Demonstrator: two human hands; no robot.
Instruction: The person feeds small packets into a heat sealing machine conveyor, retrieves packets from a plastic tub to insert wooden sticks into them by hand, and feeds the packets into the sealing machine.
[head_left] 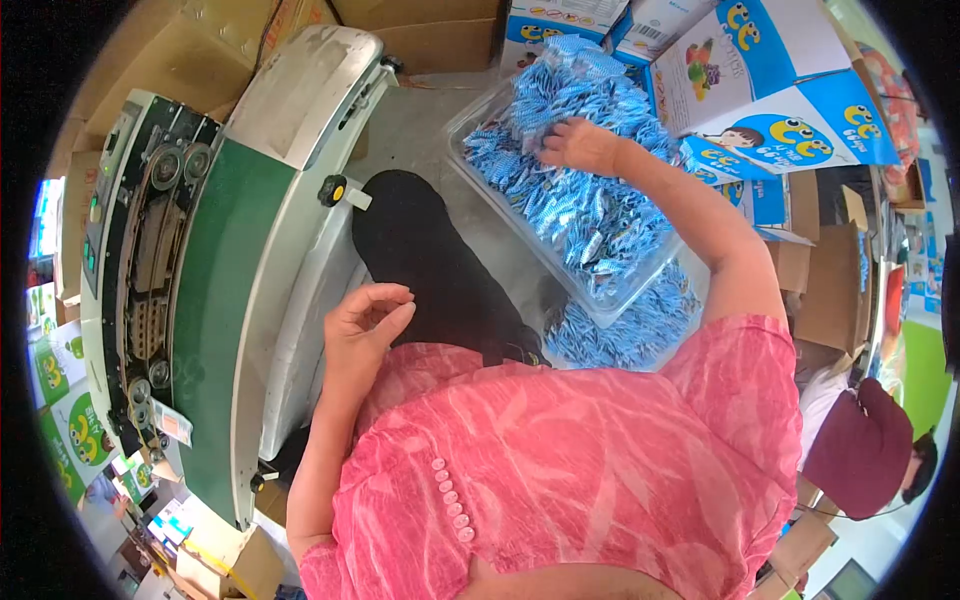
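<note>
A clear plastic tub is heaped with small blue-and-white striped packets. My right hand reaches across to the top of the heap, its fingers curled into the packets; the fingertips are partly hidden. Close to them, some packets look covered by clear film. In front of my body, above my dark-clad leg, I hold up my left hand. Its fingers are bent, with thumb and forefinger close together, and nothing shows between them.
To the left stands a green and white machine with belts, rollers and a black knob. More packets lie below the tub. Printed cartons stand at upper right. A person in a maroon top is at far right.
</note>
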